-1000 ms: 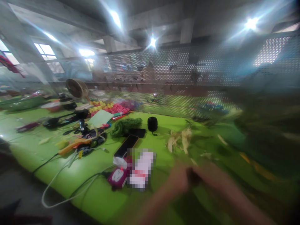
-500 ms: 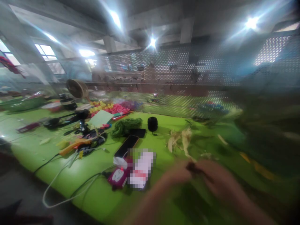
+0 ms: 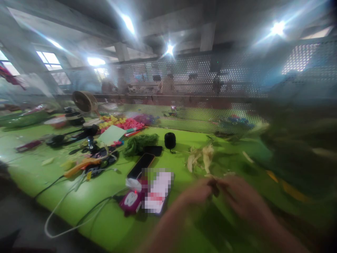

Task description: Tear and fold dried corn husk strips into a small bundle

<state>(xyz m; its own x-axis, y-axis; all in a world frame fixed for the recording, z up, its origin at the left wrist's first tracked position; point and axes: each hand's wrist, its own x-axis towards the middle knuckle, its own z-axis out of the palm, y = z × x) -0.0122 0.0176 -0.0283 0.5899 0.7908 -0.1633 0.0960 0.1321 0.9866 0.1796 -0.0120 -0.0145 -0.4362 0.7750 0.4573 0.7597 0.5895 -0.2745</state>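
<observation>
Close together over the green table (image 3: pixel 105 207), my left hand (image 3: pixel 200 191) and my right hand (image 3: pixel 240 195) meet at the fingertips. Both are closed in a pinch. A small pale bit shows at the fingertips, but it is blurred and I cannot make out what they hold. Just beyond them lie pale, dry, husk-like pieces (image 3: pixel 207 157). To the left of my left hand is a phone with a lit, blurred-out screen (image 3: pixel 159 189). A spool of black thread (image 3: pixel 170 140) stands farther back.
A purple power strip (image 3: pixel 130 202) with trailing cables, a dark phone (image 3: pixel 141 166), green yarn (image 3: pixel 140 143) and an orange-handled tool (image 3: pixel 83 166) lie to the left. Pink and yellow pieces (image 3: pixel 129 123) are heaped behind. A perforated screen (image 3: pixel 181 84) runs along the back.
The view has shifted slightly, so the table items sit a little farther left. My hands stay together at the fingertips, and the left wrist has turned slightly.
</observation>
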